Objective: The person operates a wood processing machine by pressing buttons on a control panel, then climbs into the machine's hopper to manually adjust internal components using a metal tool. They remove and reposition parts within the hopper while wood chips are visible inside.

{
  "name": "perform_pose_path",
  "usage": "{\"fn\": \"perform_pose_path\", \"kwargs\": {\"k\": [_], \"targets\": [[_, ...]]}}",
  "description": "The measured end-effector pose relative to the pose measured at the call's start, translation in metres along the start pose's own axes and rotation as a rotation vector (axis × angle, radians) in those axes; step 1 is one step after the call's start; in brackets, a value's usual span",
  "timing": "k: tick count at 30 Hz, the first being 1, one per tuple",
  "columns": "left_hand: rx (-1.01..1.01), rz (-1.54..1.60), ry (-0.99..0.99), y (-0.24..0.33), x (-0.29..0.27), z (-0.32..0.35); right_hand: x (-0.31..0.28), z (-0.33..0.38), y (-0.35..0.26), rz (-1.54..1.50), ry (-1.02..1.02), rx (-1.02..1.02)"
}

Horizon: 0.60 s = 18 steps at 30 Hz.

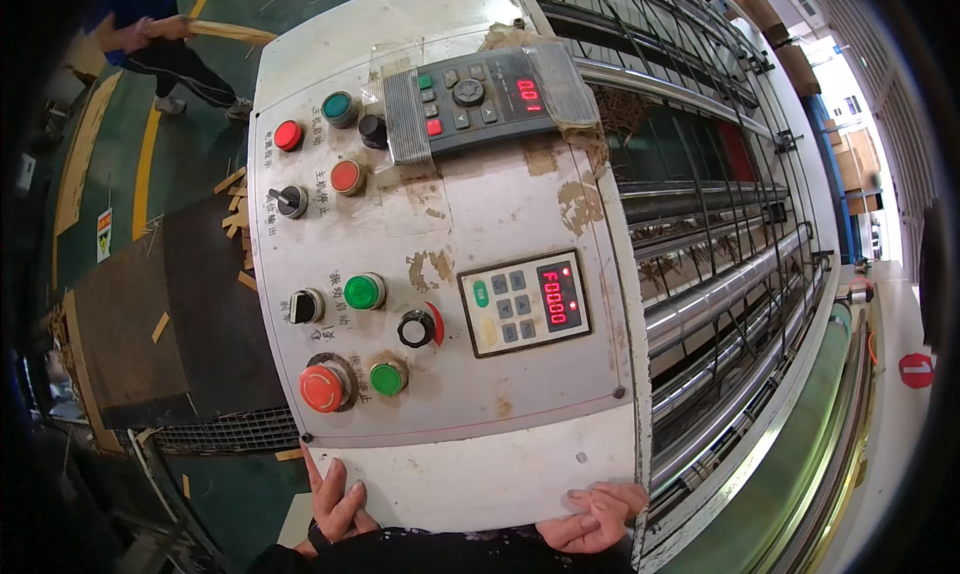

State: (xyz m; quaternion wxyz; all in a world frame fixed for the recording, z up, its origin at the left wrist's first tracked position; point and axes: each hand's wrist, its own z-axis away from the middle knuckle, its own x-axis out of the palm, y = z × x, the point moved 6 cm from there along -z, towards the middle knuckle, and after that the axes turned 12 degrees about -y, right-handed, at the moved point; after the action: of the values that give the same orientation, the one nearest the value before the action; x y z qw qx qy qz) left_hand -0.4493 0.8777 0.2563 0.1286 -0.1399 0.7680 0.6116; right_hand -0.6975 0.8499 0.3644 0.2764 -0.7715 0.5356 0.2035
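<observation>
Both hands rest on the blank lower end of a worn white control panel (470,479). At its lower left corner is my left hand (338,506), open, the index finger stretched along the side edge and the others loosely bent. My right hand (597,517) lies at the lower right corner, its fingers curled together with nothing visible in them. Nearest the left hand is a red emergency stop button (321,388), with a green button (387,378) beside it. Farther up sit a black knob (416,328), a small keypad display (526,304) and a taped-on grey keypad unit (485,104) with lit red digits.
Metal rollers (720,294) and thin rods fill the machine on the right, beside a pale green roller (790,454). A dark board (190,314) lies to the left. Another person (165,34) stands far left, holding a cardboard strip (232,32). Cardboard boxes (857,169) are stacked at far right.
</observation>
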Motion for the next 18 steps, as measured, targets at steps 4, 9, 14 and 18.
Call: {"fn": "perform_pose_path", "kwargs": {"k": [4,9,14,18], "targets": [[0.005,-0.033,-0.039,-0.004,-0.003,0.002,0.000,0.000,0.001,-0.006,0.019,-0.002],[-0.025,-0.003,0.006,0.001,-0.002,0.000,0.003,-0.001,0.001,-0.015,-0.015,-0.008],[0.068,-0.020,0.000,-0.002,-0.003,0.006,-0.007,0.009,-0.002,-0.055,0.028,0.068],[0.192,0.004,-0.002,0.009,-0.005,-0.007,-0.021,0.019,0.004,-0.016,-0.094,0.079]]}}
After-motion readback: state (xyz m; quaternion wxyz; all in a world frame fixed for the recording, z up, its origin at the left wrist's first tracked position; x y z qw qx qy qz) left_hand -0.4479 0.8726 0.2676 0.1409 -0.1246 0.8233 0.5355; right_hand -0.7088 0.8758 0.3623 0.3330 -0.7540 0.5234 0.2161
